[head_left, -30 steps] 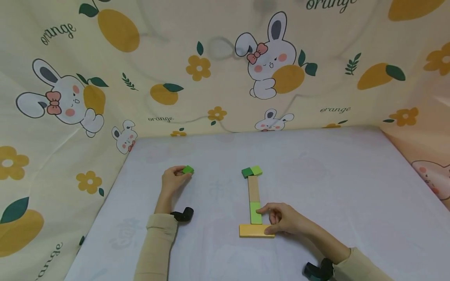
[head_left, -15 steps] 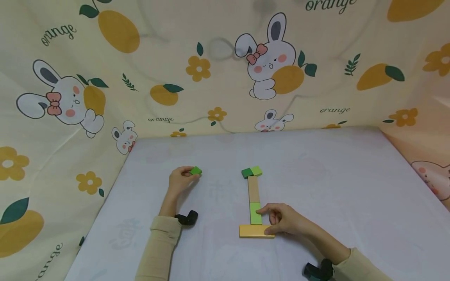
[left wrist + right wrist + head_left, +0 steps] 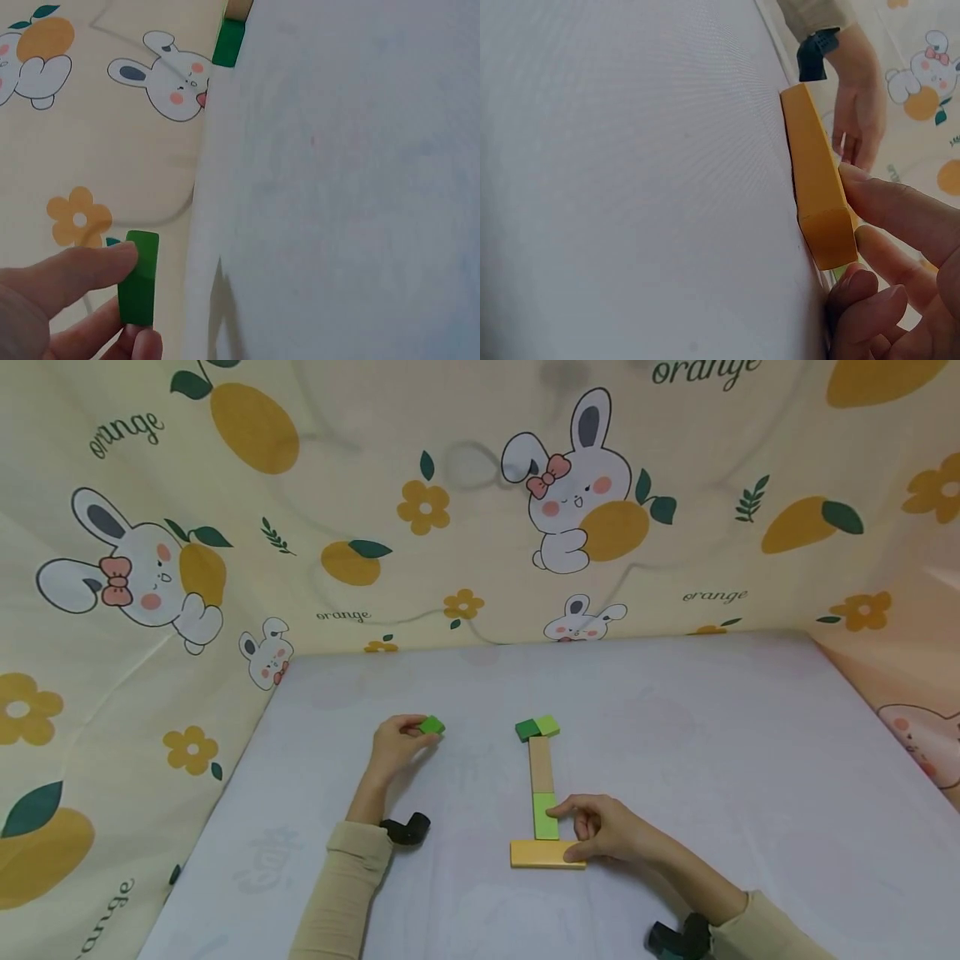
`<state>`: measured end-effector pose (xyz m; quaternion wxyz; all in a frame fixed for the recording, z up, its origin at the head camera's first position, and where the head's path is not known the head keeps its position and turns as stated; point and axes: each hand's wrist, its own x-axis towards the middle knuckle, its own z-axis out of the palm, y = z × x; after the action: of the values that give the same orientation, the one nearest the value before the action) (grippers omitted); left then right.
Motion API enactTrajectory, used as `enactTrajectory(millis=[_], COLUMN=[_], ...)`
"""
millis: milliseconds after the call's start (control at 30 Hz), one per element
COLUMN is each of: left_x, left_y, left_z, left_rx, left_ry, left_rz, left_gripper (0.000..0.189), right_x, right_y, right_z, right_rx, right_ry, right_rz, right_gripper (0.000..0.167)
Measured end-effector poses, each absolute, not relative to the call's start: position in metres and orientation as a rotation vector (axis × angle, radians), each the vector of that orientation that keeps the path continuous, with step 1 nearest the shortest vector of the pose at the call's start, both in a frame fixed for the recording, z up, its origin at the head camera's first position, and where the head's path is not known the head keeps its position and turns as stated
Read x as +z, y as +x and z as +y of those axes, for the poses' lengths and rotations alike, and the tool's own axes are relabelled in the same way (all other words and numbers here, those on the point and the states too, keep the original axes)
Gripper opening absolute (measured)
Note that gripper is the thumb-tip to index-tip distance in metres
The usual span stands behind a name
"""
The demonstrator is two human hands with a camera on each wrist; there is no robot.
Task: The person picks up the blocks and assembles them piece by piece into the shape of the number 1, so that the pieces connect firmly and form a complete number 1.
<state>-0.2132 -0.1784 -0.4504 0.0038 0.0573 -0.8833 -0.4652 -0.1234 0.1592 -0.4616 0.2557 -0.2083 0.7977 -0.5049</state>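
In the head view my left hand point(image 3: 393, 748) pinches a small green block point(image 3: 432, 726) above the white surface. In the left wrist view the green block point(image 3: 139, 279) stands between thumb and fingers. My right hand point(image 3: 613, 828) rests at the blocks: the thumb touches the yellow block's right end point(image 3: 540, 854), and the index finger touches the light green block point(image 3: 546, 817). The other fingers are bent and hold nothing visible. A beige block point(image 3: 541, 765) continues the upright row. At its top, a dark green block point(image 3: 527, 729) and a lime green block point(image 3: 548, 725) lie tilted.
The white tabletop point(image 3: 675, 735) ends at a cloth backdrop point(image 3: 465, 527) printed with rabbits and oranges. Black wrist cameras sit at the left wrist point(image 3: 407, 829) and the right wrist point(image 3: 678, 935). The row of blocks lies between both hands.
My left hand has moved to the right, toward the row of blocks, with the green block held. The right hand and the laid blocks stay in place.
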Motion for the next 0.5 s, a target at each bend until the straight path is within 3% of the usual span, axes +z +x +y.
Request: enactTrajectory(millis=[500], left_x=[-0.449], left_y=[-0.211], left_z=[-0.155], left_rx=[-1.524], left_ry=[0.045], left_rz=[-2.783], left_gripper=[0.041], right_x=[-0.462], right_y=[-0.124], right_z=[0.159], right_rx=[-1.351], right_ry=[-0.566], right_rz=[2.176], right_gripper=[0.054])
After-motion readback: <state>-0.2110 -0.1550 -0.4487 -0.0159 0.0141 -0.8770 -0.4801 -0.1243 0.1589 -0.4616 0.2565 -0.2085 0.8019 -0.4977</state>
